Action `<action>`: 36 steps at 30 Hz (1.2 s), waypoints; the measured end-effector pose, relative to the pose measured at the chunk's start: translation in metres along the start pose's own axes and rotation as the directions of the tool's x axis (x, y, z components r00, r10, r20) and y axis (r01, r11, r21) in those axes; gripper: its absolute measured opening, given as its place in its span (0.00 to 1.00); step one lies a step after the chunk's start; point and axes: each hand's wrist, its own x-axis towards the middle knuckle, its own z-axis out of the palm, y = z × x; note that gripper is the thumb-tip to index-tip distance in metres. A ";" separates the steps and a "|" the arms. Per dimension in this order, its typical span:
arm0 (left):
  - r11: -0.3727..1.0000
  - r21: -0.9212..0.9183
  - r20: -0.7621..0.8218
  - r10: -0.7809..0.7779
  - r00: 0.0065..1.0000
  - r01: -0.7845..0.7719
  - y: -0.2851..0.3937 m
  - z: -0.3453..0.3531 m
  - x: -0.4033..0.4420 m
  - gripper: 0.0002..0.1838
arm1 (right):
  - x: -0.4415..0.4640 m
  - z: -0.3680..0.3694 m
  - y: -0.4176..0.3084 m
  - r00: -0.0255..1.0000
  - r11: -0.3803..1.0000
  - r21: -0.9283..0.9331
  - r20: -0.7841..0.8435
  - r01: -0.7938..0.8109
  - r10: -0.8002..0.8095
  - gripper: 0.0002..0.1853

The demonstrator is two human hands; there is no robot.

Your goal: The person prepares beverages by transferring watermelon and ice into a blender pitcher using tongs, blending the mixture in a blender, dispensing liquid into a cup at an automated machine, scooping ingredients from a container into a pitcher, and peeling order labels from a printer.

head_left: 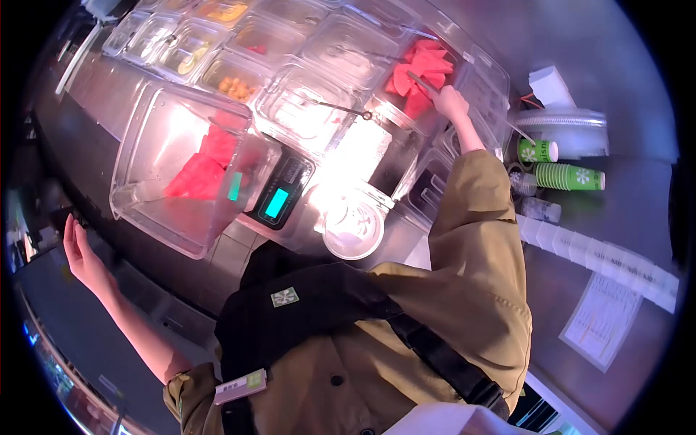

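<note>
My right hand is closed around a thin metal utensil, whose tip reaches in among red watermelon pieces in a clear tub at the back right. Its exact kind is hard to make out. Out at the far left, my left hand has its fingers stretched out and holds nothing. The nearest thing to it is a large clear bin with bigger red watermelon chunks inside. A black digital scale with a lit display stands beside that bin. Close to my body is a white paper bowl.
Rows of clear tubs hold cut food, including orange cubes; a spoon lies across one tub. To the right lie green paper cups, clear lids, a strip of labels and a printed sheet. Glare whitens the middle.
</note>
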 end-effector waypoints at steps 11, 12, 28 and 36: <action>0.999 -0.010 0.004 -0.047 0.999 0.047 -0.016 0.001 0.000 0.17 | -0.047 -0.033 0.046 0.985 0.933 0.329 -0.141 0.144 -0.103 0.16; 0.999 0.018 0.002 -0.028 1.000 0.028 -0.008 0.007 -0.002 0.17 | -0.059 -0.048 0.045 0.973 0.896 0.396 -0.184 0.203 -0.139 0.15; 0.993 -0.098 0.000 -0.059 0.998 0.059 -0.013 0.004 -0.021 0.15 | -0.235 -0.165 -0.142 0.342 0.319 0.131 -0.465 0.939 -0.817 0.17; 0.990 -0.061 -0.027 -0.129 0.991 0.127 -0.029 -0.022 -0.029 0.15 | -0.216 -0.152 -0.141 0.724 0.379 0.695 -0.299 0.611 -0.621 0.20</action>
